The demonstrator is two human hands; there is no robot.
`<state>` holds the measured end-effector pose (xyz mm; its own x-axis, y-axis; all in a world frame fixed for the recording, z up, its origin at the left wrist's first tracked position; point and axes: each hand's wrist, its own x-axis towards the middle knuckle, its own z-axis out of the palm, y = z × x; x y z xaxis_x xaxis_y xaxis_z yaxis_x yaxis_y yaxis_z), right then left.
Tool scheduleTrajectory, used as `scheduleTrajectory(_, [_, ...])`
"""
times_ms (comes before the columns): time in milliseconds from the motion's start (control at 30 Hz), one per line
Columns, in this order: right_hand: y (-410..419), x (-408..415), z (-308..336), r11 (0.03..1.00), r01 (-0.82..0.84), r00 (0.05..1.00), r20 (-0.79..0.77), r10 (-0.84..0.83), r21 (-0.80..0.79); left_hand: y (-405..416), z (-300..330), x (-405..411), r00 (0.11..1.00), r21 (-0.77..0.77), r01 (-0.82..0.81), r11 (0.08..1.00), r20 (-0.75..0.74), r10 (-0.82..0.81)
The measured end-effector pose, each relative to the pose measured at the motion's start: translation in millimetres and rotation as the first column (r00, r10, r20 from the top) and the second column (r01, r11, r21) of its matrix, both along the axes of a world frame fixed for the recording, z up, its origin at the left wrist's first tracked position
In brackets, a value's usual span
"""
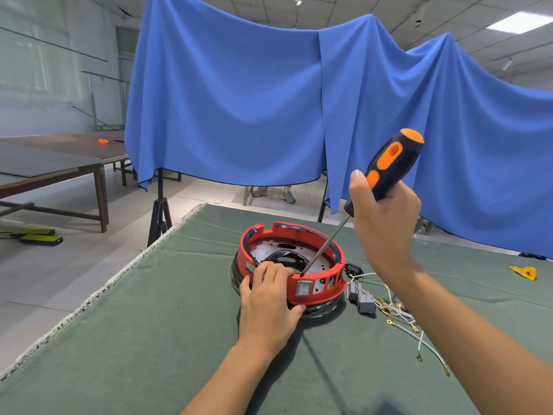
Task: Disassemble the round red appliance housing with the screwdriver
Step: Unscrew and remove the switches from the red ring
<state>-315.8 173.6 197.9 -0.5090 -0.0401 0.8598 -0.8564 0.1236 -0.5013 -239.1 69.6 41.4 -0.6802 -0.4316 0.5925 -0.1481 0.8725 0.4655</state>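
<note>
The round red housing (317, 290) sits mid-table on a black ring, open side up, with a metal plate inside and a grey rocker switch on its near wall. My left hand (269, 304) grips its near-left rim, fingers curled over the edge and thumb against the outer wall. My right hand (384, 226) holds the black-and-orange screwdriver (392, 163) by the handle, tilted. Its long shaft slants down-left and its tip touches the top of the near rim, just right of my left fingers.
Grey connectors (362, 299) and loose white wires with brass terminals (401, 319) lie right of the housing on the green cloth-covered table (149, 339). A yellow scrap (525, 272) lies far right. Blue drapes hang behind; the table's left edge is near.
</note>
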Motion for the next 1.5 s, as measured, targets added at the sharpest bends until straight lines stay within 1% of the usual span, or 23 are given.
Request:
scheduleTrajectory(367, [-2.6, 5.0, -1.9, 0.999, -0.011, 1.000, -0.015, 0.011, -0.033, -1.9, -0.6, -1.1, 1.000, 0.001, -0.002, 1.000, 0.008, 0.002])
scheduleTrajectory(533, [-4.1, 5.6, -6.1, 1.000, -0.009, 1.000, 0.011, 0.009, -0.016, -2.4, -2.2, -1.6, 1.000, 0.004, -0.008, 1.000, 0.018, 0.008])
scheduleTrajectory(733, [-6.3, 3.6, -4.2, 1.000, 0.003, 1.000, -0.015, -0.002, 0.019, -1.8, -0.8, -1.1, 1.000, -0.006, -0.013, 1.000, 0.014, 0.013])
scheduleTrajectory(833, [-13.9, 3.8, 1.9, 0.995, 0.076, 0.994, -0.085, -0.070, 0.066, -1.3, 0.2, -0.6, 1.000, -0.010, -0.013, 1.000, 0.013, 0.013])
scheduleTrajectory(900, [-23.0, 4.8, 8.1, 0.987, 0.113, 0.989, -0.106, -0.101, 0.113, -0.7, 0.4, -0.5, 1.000, -0.015, -0.013, 1.000, 0.011, 0.014])
scheduleTrajectory(1067, [-48.6, 0.1, 22.6, 0.950, 0.160, 0.987, -0.058, -0.150, 0.269, 1.6, -1.3, -0.5, 1.000, -0.008, -0.015, 1.000, -0.012, 0.015])
scheduleTrajectory(1233, [-69.9, -15.9, 31.0, 0.895, 0.159, 0.984, 0.002, -0.176, 0.417, 3.0, -2.5, -2.6, 0.995, 0.026, -0.058, 0.998, -0.077, 0.059])
scheduleTrajectory(1367, [-85.2, -26.1, 31.4, 0.858, 0.159, 0.984, -0.009, -0.178, 0.488, 1.9, -6.0, -4.3, 0.995, 0.070, -0.044, 0.997, -0.081, 0.050])
scheduleTrajectory(1500, [-103.5, -31.3, 31.2, 0.808, 0.181, 0.981, -0.049, -0.186, 0.560, -0.8, -7.5, -6.0, 0.995, 0.068, -0.022, 0.997, -0.091, 0.028])
